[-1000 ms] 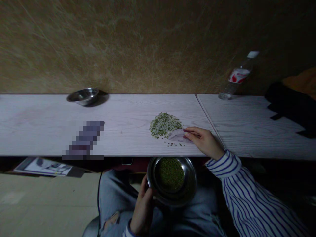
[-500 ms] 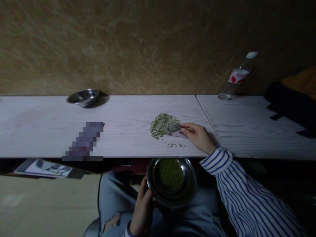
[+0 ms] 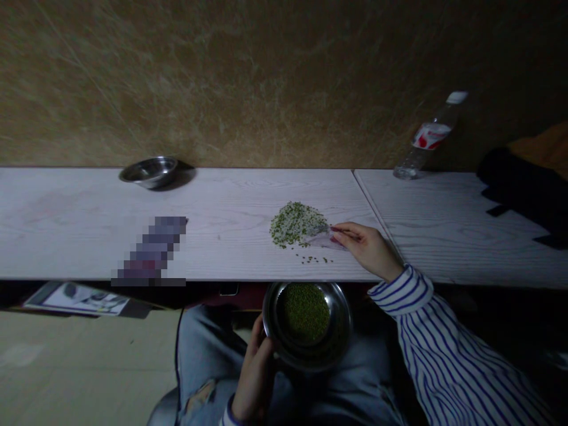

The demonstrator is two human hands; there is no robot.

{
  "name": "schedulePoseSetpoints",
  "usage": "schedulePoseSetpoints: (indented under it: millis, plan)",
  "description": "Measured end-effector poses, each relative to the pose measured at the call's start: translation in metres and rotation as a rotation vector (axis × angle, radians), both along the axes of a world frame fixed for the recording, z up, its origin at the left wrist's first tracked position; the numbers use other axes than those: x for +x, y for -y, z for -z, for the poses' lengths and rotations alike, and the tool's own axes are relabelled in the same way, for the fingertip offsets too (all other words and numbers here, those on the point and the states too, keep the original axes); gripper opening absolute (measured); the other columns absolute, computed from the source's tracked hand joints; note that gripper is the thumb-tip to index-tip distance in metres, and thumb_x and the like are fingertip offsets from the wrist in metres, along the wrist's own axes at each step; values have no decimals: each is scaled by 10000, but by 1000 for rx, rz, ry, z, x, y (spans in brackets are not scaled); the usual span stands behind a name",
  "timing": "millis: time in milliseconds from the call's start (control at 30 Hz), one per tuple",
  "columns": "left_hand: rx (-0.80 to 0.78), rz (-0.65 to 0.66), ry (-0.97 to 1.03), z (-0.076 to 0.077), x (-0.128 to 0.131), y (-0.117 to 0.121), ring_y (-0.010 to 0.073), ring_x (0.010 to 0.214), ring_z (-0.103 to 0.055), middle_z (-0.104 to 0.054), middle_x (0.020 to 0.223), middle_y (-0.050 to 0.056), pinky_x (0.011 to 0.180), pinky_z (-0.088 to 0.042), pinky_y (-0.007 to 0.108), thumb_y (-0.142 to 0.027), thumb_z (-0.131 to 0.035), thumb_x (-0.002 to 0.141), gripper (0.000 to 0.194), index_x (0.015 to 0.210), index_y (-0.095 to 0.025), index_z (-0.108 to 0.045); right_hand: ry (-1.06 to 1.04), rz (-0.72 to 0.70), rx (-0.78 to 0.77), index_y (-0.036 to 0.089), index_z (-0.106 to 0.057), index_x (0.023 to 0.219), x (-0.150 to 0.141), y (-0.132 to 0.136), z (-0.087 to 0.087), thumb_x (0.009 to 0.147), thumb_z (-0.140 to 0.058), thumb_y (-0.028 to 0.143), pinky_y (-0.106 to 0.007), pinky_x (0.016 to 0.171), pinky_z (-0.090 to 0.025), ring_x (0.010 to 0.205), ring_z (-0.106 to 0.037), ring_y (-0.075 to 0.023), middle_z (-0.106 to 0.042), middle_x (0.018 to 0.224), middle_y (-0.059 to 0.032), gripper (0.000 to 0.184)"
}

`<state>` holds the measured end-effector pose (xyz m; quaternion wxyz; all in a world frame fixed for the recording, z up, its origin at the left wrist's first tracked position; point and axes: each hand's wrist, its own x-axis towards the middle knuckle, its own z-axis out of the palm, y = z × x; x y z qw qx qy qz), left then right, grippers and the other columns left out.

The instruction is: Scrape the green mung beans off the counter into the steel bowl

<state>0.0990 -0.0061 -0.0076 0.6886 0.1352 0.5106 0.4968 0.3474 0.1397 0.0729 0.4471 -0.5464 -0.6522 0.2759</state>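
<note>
My left hand point(image 3: 257, 361) grips the left rim of a shiny metal bowl point(image 3: 341, 313), which sits over my lap just below the table edge. Small green beans point(image 3: 306, 313), like mung beans, cover the bowl's bottom. Over the table, my right hand point(image 3: 366, 245) pinches a thin see-through piece point(image 3: 326, 238) that looks like plastic; its exact kind is unclear. That piece touches the right side of a heap of green beans and white grains point(image 3: 295, 223). Several stray beans point(image 3: 313, 259) lie in front of the heap.
Against the wall at the left stands another metal bowl point(image 3: 151, 173). A blurred-out flat object point(image 3: 153, 248) lies nearer the front edge. To the right are a plastic bottle point(image 3: 428, 137) with a red-and-white label and a dark cloth item point(image 3: 523, 195). Papers point(image 3: 84, 297) rest beneath the tabletop.
My right hand has drawn slightly to the right with the see-through piece, away from the heap's middle. The left hand and the bowl stay nearly where they were.
</note>
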Motion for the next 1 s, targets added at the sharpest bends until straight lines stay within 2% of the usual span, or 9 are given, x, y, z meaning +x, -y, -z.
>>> schedulePoseSetpoints:
  millis: [367, 633, 733, 900, 1000]
  plan:
    - [-10, 14, 8, -4, 1, 0, 281, 1002, -646, -687, 1191, 98, 783, -518, 358, -301, -725, 704, 687, 1359, -248, -523, 13, -4, -27, 184, -723, 994, -1, 4, -4, 825, -638, 359, -377, 834, -585, 888, -715, -218, -757, 966, -82, 258]
    - [-29, -5, -10, -11, 1, -1, 318, 1113, -605, -694, 1187, 105, 858, -506, 395, -283, -733, 671, 611, 1256, -211, -574, -36, 1, -34, 191, -726, 984, 5, 13, -5, 810, -655, 404, -372, 799, -601, 842, -726, -220, -764, 930, -72, 285]
    - [-19, -14, 16, -8, 1, -1, 317, 1142, -592, -678, 1221, 109, 899, -492, 395, -255, -742, 664, 624, 1258, -202, -561, -52, 19, -29, 201, -728, 963, 11, 14, -4, 799, -672, 407, -362, 774, -608, 822, -729, -221, -768, 905, -65, 268]
    - [-18, 29, 9, -6, 0, 0, 294, 1015, -652, -708, 1128, 90, 858, -506, 408, -252, -702, 718, 624, 1313, -222, -515, -47, 26, -46, 196, -725, 959, 15, 17, -1, 791, -677, 392, -381, 790, -606, 815, -733, -229, -771, 888, -67, 263]
    - [0, 27, 3, -7, 0, -2, 284, 1130, -599, -692, 1190, 86, 911, -479, 372, -238, -692, 716, 579, 1276, -221, -545, -46, 30, -61, 192, -723, 962, 13, 19, 0, 792, -665, 378, -390, 805, -602, 820, -732, -228, -771, 904, -72, 258]
